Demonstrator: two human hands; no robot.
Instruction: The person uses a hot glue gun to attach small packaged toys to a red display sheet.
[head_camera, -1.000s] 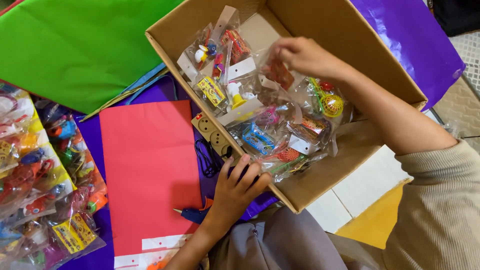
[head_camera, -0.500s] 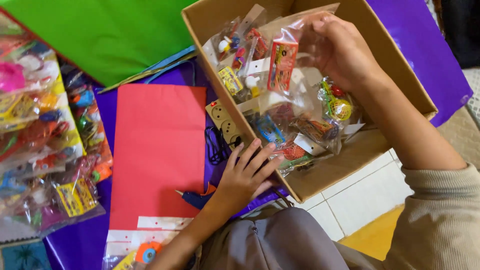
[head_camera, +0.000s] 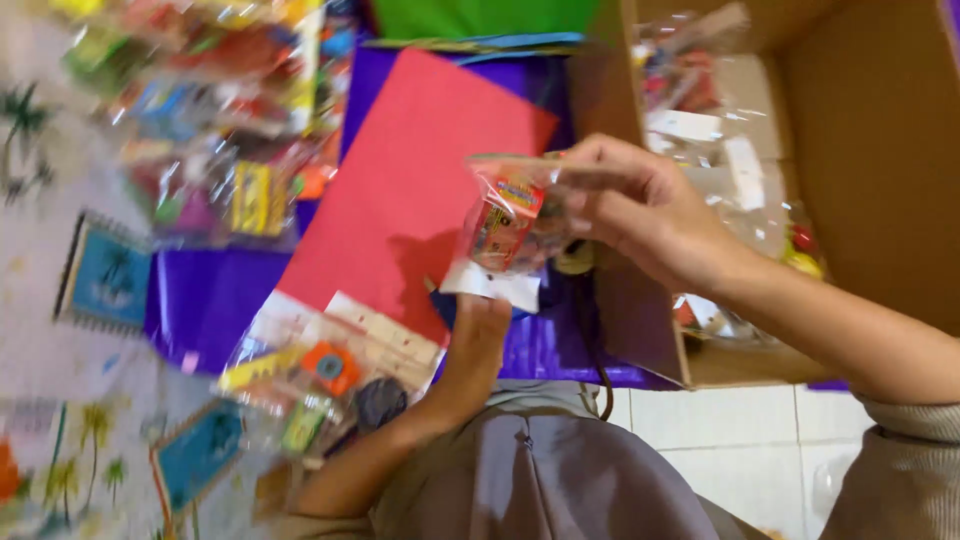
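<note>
Motion blur smears the whole view. The clear toy packet (head_camera: 505, 225) pinched by the right hand (head_camera: 640, 215) shows only red and yellow shapes; its contents cannot be told. The left hand (head_camera: 475, 345) has its fingertips hidden behind that packet's white header. The cardboard box (head_camera: 880, 150) is cut off at the top and right edges, and the packets inside it blur together. The heap of toy packets (head_camera: 215, 110) at upper left is streaked beyond telling apart.

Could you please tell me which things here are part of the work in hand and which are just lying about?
In hand:
- right hand holding clear toy packet
- cardboard box
- left hand on red paper bag

Lying about:
- pile of toy packets
- purple sheet
- patterned mat
</note>
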